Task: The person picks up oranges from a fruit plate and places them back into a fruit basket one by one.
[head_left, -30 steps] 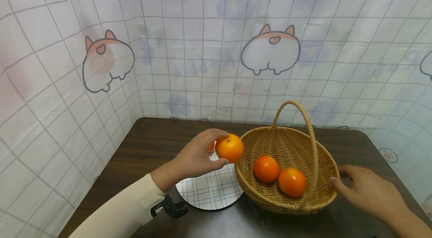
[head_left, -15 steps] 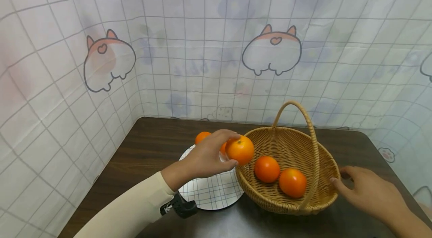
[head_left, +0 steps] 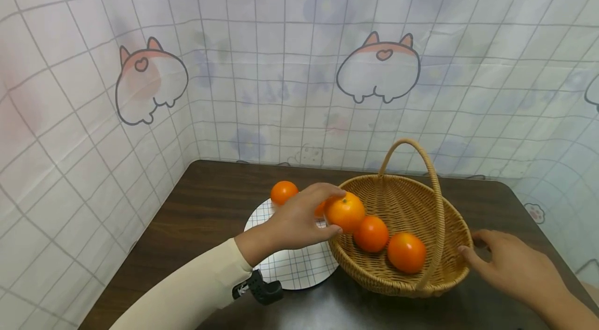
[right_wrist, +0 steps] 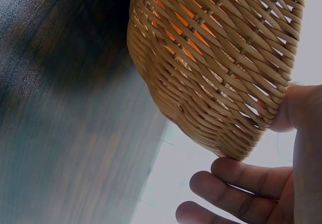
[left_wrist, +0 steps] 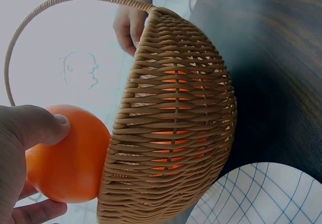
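My left hand [head_left: 297, 221] holds an orange [head_left: 347, 215] between thumb and fingers, over the left rim of a wicker basket [head_left: 402, 192]. In the left wrist view the held orange [left_wrist: 75, 158] sits right at the rim, outside the woven wall. Two more orange-red fruits [head_left: 406, 253] lie inside the basket. At the basket's right rim my right hand [head_left: 519, 265] has its thumb on the inner side and its fingers outside. The right wrist view shows the thumb [right_wrist: 289, 110] and index finger pinching the wicker edge.
A round plate [head_left: 299, 270] with a blue grid pattern lies left of the basket. Behind the left hand, an orange [head_left: 283, 193] shows at the plate's far edge, and another is mostly hidden by the hand. The basket's tall handle [head_left: 437, 189] arches over it. Patterned cloth [head_left: 281, 86] encloses the dark table.
My left hand has carried the orange rightward from above the plate to the basket's left rim, uncovering an orange at the plate's far edge. The right hand and the basket stay put.
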`<act>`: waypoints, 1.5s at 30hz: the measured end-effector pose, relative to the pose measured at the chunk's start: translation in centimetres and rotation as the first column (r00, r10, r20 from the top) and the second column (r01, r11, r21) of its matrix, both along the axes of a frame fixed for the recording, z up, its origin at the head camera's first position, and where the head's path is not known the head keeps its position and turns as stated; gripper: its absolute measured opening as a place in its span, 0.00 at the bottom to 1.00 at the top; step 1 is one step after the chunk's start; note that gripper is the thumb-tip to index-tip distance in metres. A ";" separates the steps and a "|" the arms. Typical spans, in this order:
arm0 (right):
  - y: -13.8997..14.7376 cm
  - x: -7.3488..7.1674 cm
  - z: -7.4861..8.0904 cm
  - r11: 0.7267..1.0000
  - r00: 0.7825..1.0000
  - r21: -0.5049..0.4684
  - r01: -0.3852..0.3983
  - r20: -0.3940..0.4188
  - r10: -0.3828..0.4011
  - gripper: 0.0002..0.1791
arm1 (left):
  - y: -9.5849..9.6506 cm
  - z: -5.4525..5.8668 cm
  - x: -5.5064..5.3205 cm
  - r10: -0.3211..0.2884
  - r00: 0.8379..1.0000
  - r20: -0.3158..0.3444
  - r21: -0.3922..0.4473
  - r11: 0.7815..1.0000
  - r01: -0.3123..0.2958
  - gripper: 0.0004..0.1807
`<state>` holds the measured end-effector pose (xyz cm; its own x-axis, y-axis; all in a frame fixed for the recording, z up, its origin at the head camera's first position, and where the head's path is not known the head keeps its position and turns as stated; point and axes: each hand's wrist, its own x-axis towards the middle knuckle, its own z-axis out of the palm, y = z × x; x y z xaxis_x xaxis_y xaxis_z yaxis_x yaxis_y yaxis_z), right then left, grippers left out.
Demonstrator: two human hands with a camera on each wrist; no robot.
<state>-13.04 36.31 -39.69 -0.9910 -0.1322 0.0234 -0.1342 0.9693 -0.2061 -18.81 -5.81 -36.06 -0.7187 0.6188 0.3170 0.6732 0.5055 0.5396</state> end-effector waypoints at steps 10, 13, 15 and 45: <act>-0.1 0.1 0.0 1.000 1.000 -0.006 0.005 0.005 -0.005 0.35 | -0.2 -0.3 -0.2 0.006 1.000 -0.009 -0.026 1.000 -0.006 0.30; -0.1 0.1 0.0 1.000 1.000 -0.005 0.008 0.008 -0.008 0.35 | -0.5 -0.7 -0.4 0.025 1.000 0.003 -0.027 0.999 -0.025 0.30; -0.1 0.1 0.0 1.000 1.000 -0.003 0.009 0.003 -0.009 0.35 | -0.8 -0.8 -0.5 0.039 0.999 0.010 -0.024 0.999 -0.039 0.29; -0.1 -0.1 0.0 1.000 1.000 0.002 0.013 0.021 -0.013 0.36 | -5.9 -3.3 -2.8 0.328 0.945 -0.002 -0.017 0.944 -0.328 0.27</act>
<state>-13.10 36.23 -39.66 -0.9929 -0.1192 0.0027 -0.1171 0.9712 -0.2073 -21.56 -11.73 -39.32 -0.8832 0.3537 0.3079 0.4679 0.7077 0.5293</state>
